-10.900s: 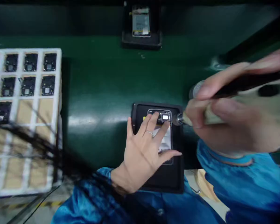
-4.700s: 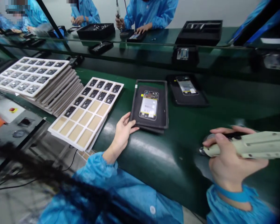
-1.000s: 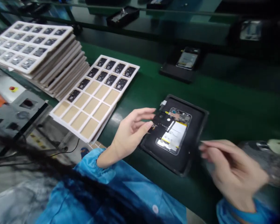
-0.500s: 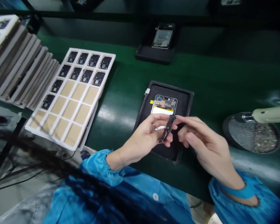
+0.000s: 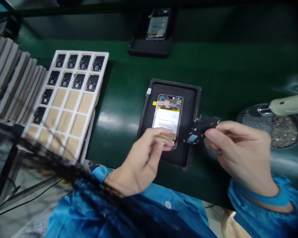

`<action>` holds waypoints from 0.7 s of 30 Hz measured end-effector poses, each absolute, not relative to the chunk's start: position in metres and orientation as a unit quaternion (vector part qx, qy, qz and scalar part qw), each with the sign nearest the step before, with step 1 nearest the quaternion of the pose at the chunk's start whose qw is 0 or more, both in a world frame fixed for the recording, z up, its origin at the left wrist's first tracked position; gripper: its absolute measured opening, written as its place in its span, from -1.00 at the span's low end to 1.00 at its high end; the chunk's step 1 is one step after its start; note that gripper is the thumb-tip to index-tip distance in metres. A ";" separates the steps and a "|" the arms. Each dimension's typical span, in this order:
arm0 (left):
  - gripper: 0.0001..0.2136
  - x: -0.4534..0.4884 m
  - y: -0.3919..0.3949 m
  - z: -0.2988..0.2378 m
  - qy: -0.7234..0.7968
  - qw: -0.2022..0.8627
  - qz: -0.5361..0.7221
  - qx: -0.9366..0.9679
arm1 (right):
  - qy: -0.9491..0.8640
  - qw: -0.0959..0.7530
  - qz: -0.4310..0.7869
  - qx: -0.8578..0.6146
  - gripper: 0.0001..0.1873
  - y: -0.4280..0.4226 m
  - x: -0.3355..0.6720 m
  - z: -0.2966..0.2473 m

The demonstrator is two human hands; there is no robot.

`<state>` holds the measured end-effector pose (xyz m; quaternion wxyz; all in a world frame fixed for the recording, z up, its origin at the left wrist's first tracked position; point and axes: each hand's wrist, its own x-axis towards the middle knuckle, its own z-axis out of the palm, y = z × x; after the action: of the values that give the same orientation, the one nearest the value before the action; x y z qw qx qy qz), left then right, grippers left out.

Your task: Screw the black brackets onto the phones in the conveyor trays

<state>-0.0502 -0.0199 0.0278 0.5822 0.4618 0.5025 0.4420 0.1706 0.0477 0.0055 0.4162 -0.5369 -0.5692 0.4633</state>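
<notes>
An opened phone (image 5: 168, 114) with its battery and board exposed lies in a black carrier tray (image 5: 191, 99) on the green conveyor belt. My right hand (image 5: 240, 155) pinches a small black camera-cover part (image 5: 201, 129) just right of the phone, above the tray's right edge. My left hand (image 5: 145, 158) hovers over the phone's lower end, fingers curled together; whether anything is in them is hidden.
A white grid tray (image 5: 72, 99) with several black parts sits left, beside a stack of similar trays (image 5: 7, 79). A round dish of screws (image 5: 280, 129) with an electric screwdriver (image 5: 288, 104) over it stands right. Another carrier with a phone (image 5: 157, 29) lies farther back.
The black part has passed from both hands into my right hand, which moved right of the phone. My left hand dropped toward the phone's lower end. The view shifted down and left.
</notes>
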 end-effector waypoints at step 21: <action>-0.30 -0.093 -0.031 -0.010 0.600 0.304 0.225 0.705 | -0.585 0.334 0.434 -0.599 -0.66 0.070 0.196 0.017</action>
<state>-0.0930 -0.0305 -0.0096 0.3040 0.7049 0.6001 0.2248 0.1956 0.0705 0.0168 0.3343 -0.5985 -0.5846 0.4338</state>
